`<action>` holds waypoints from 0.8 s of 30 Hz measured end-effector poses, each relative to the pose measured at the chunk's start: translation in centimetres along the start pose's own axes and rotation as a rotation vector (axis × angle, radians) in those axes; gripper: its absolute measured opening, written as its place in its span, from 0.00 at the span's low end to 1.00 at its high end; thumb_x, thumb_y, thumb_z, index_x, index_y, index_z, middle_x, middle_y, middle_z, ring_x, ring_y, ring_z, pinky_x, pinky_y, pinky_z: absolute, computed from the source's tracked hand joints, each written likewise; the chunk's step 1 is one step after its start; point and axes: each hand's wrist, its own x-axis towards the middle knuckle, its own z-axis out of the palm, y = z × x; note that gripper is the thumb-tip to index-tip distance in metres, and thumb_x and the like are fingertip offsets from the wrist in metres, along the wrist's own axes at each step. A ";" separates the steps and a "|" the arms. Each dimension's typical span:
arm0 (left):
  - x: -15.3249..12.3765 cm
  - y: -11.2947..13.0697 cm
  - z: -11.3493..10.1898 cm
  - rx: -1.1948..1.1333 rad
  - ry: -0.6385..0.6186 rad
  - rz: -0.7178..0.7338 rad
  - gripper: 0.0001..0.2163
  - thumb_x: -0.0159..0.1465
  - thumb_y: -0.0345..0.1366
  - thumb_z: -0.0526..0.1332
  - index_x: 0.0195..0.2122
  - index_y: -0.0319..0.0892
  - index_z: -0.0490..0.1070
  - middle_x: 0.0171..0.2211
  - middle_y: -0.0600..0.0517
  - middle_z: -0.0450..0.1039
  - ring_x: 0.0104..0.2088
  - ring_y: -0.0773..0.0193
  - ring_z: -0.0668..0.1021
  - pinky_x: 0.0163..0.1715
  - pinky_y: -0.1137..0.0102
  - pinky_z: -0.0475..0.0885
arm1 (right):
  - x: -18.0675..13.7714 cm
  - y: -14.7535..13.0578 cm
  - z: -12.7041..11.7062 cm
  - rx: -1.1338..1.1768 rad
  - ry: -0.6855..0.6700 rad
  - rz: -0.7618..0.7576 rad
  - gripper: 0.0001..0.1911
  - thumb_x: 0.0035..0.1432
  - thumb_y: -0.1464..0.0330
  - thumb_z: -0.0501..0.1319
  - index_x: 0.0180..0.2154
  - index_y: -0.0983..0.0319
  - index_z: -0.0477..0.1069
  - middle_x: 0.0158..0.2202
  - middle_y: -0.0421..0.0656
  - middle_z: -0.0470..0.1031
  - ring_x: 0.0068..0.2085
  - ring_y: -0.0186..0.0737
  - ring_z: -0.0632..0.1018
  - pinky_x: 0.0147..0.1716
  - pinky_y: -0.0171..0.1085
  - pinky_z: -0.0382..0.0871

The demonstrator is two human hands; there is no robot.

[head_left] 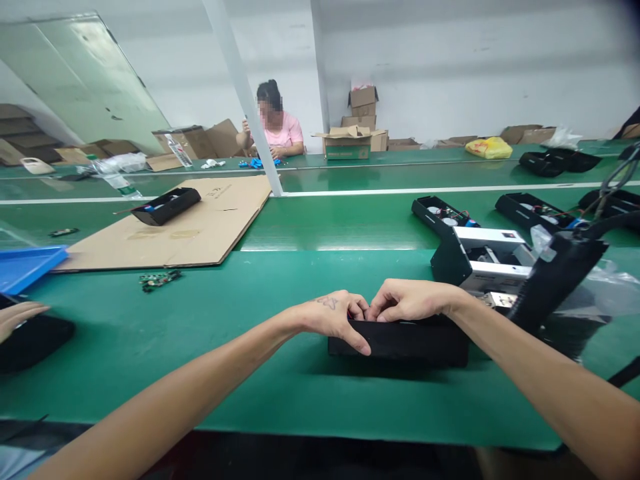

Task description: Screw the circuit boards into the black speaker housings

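Work on a green bench, seen from the worker's head, left to right. Far left of the fingers, another person's hand (20,317) rests on a black case (35,345), just below a blue tray (30,267). Nearer the fingers but still well left lie a small circuit board (159,281) and a cardboard sheet (200,227), which bears a black casing (166,205). Centre: the left hand (333,319) and right hand (407,301) meet above a long black box (400,345), which lies directly under the fingers and extends past them to the right. The fingers of both hands are curled and bunched together, their tips touching at the box's top edge; whether they pinch the edge or a small part there cannot be told. Just right of the fingers, behind the box, stands a black and silver unit (480,260), and farther right lies a black handle (555,280) beside clear plastic (595,287).
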 end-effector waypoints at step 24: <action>0.3 -0.6 0.4 -0.110 0.036 0.032 0.21 0.47 0.48 0.83 0.20 0.42 0.73 0.44 0.56 0.74 0.37 0.66 0.71 0.34 0.69 0.62 | -0.4 -2.5 7.4 -0.197 0.511 0.219 0.14 0.51 0.63 0.73 0.41 0.54 0.85 0.28 0.37 0.81 0.26 0.39 0.71 0.26 0.38 0.61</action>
